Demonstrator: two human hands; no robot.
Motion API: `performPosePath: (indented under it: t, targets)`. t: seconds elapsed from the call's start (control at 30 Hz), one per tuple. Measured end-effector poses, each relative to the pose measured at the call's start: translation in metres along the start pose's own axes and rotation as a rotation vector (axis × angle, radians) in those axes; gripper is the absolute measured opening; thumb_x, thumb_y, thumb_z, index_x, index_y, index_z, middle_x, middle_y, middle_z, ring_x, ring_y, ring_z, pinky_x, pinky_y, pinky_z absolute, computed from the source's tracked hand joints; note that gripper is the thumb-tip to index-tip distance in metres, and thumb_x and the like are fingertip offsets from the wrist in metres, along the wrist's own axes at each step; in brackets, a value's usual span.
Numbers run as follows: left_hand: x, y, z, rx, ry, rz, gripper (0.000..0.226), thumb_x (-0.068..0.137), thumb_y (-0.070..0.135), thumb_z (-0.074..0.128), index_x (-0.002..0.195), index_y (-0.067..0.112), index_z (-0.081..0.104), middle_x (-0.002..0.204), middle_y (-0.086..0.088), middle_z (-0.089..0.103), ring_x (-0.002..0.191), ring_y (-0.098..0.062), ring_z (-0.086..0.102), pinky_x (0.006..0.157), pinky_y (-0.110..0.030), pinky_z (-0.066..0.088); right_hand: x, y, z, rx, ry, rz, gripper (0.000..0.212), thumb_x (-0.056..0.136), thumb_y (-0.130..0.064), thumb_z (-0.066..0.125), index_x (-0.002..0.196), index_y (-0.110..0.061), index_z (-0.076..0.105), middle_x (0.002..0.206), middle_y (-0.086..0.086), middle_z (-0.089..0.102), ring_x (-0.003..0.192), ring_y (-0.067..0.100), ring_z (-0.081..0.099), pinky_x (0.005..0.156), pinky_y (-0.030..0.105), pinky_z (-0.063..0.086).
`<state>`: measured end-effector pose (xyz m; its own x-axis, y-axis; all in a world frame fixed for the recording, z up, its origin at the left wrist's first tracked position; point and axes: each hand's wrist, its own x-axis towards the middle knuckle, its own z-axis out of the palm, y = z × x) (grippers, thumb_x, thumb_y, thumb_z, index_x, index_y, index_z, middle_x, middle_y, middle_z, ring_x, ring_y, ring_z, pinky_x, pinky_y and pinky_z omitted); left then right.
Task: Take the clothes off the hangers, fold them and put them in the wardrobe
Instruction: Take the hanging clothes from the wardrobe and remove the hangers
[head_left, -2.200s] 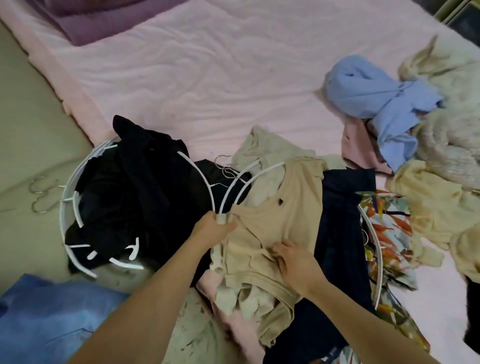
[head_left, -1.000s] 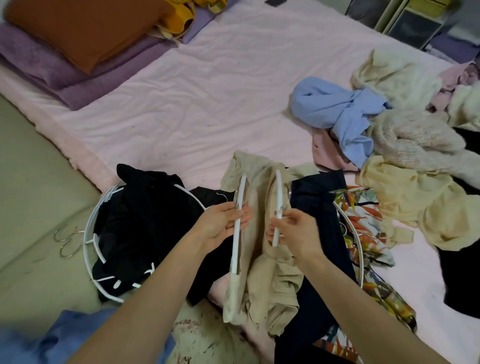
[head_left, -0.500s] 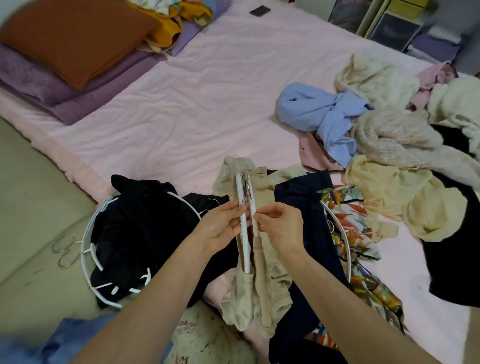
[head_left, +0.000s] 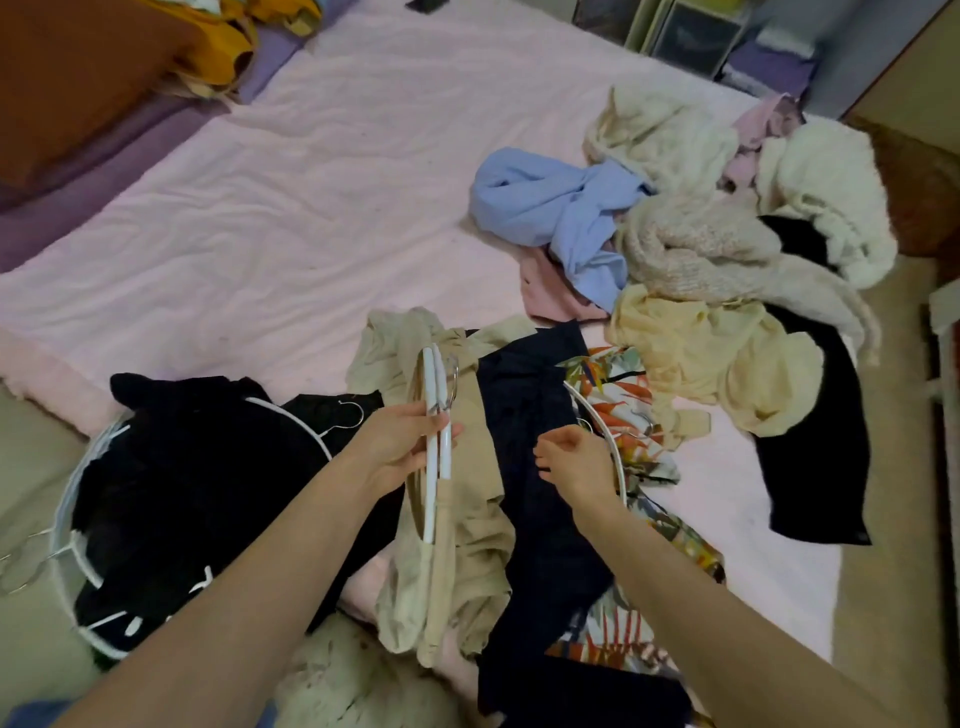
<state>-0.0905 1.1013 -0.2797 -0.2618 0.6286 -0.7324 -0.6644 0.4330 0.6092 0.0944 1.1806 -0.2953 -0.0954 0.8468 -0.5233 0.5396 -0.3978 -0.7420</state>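
Observation:
My left hand grips two white hangers pressed together, held upright, with beige tops hanging from them. My right hand hovers just to the right with loosely curled fingers, holding nothing, above a dark navy garment. A floral garment on another white hanger lies right of that. Black clothes on white hangers lie to the left at the mattress edge.
A pink mattress stretches ahead. A heap of loose clothes, light blue, cream, white knit and black, lies at its right. Purple bedding and an orange-brown pillow sit far left. Storage boxes stand at the back.
The two hangers were brought together side by side. My right hand has let go of its hanger and moved right; my left hand now holds both.

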Motion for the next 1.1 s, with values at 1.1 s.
performPosePath:
  t: [1.1]
  targets:
    - [0.060, -0.039, 0.090, -0.031, 0.231, 0.030, 0.008, 0.098, 0.011, 0.048, 0.098, 0.008, 0.057, 0.058, 0.003, 0.041, 0.037, -0.005, 0.030, 0.035, -0.016, 0.027, 0.043, 0.036, -0.030, -0.063, -0.463, -0.333, 0.038, 0.100, -0.026, 0.049, 0.065, -0.019, 0.034, 0.058, -0.008, 0.032, 0.049, 0.004, 0.031, 0.050, 0.020, 0.026]
